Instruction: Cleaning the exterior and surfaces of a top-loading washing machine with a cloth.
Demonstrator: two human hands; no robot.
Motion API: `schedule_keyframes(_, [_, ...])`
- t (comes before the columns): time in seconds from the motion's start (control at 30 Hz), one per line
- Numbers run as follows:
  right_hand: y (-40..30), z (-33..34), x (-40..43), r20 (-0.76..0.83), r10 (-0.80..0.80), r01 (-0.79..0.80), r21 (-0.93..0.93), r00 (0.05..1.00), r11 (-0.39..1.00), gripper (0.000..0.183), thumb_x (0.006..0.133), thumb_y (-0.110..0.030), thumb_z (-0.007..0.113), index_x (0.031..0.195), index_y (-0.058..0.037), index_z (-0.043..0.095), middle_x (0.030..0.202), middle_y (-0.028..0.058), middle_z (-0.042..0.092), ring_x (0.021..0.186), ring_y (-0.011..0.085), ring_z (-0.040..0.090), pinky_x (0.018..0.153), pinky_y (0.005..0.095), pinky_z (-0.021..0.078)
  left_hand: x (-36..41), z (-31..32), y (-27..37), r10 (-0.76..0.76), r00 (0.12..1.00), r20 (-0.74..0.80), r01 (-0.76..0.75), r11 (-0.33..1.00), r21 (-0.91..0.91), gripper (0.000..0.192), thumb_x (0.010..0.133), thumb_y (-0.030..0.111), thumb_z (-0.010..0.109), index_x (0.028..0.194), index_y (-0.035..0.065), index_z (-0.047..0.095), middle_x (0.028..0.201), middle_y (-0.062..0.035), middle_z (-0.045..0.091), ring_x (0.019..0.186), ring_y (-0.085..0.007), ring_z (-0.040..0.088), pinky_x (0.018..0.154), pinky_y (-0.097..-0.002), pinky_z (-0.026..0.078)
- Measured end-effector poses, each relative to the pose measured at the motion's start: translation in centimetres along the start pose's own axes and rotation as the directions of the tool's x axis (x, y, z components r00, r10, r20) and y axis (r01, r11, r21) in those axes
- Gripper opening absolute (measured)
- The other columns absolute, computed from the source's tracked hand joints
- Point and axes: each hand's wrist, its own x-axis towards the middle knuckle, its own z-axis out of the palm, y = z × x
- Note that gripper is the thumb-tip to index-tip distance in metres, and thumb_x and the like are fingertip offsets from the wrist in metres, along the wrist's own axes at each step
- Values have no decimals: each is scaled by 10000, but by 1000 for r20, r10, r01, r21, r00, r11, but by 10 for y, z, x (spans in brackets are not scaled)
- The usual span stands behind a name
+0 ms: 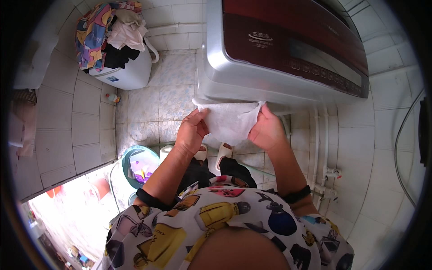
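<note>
A thin white cloth [229, 119] is stretched between my two hands in front of a washing machine [263, 74] with a silver body and dark red lid. At its left end, my left hand [193, 130] pinches the cloth between thumb and fingers. The right end is held by my right hand [268, 128], thumb up along the edge. The cloth's upper edge looks folded, and its lower part sags between the hands. It hangs above the tiled floor, close to the machine's near side.
Clothes [98, 33] lie piled on a white bin-like appliance [126, 76] at the upper left. A small bottle [113, 98] is by the wall. A teal basin [126, 162] with purple items stands left of my feet. A green hose [253, 168] crosses the floor; pipes [325, 152] run at right.
</note>
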Motion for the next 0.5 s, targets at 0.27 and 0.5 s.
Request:
schedule_keyframes(0.27, [4,-17,-6,83,-177,196,-446,981,873,395,863,-256,338,1187,-33,378,1133,119,479,1009,235,491,804,387,418,-10,-10,-8,9,999,37,-4,991,-137,397,704,26,407,1093,40,482,972,-56,557,870,-168,538,781,-308,426])
schedule_keyframes(0.5, [4,-10,-9,199,-153,208,-295,968,933,475,804,-228,413,1230,-33,335,1145,110,471,1036,226,472,816,357,415,-10,-15,-12,-20,996,83,35,981,-190,413,699,25,426,1110,54,457,1009,-64,538,890,-185,539,797,-319,422])
